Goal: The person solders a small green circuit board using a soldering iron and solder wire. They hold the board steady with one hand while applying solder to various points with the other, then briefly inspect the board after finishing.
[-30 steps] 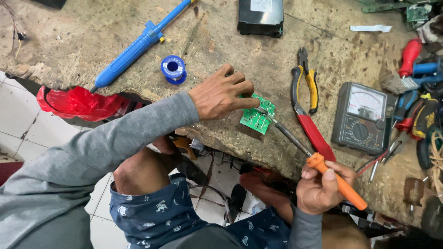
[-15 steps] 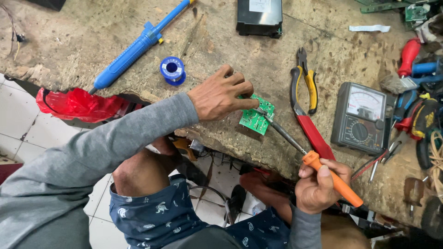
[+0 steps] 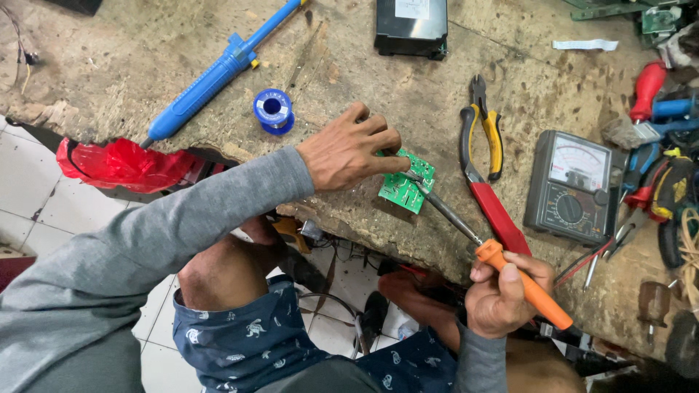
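Note:
A small green circuit board [image 3: 405, 188] lies on the worn wooden workbench [image 3: 131, 87] near its front edge. My left hand [image 3: 351, 149] rests on the board's left part, fingers curled down and pinning it. My right hand [image 3: 501, 292] grips the orange handle of a soldering iron [image 3: 510, 275]. Its metal tip reaches up and left and touches the board beside my left fingertips.
A blue solder spool [image 3: 273, 110] and a blue desoldering pump [image 3: 215, 71] lie to the left. Yellow-handled pliers [image 3: 486, 127], red-handled cutters [image 3: 495, 211] and an analog multimeter [image 3: 575, 185] sit to the right, with several tools [image 3: 655, 145] at the far right. A black box [image 3: 411, 25] stands at the back.
The iron's tip has stayed on the board with only slight shifts of my right hand. My left hand keeps its hold.

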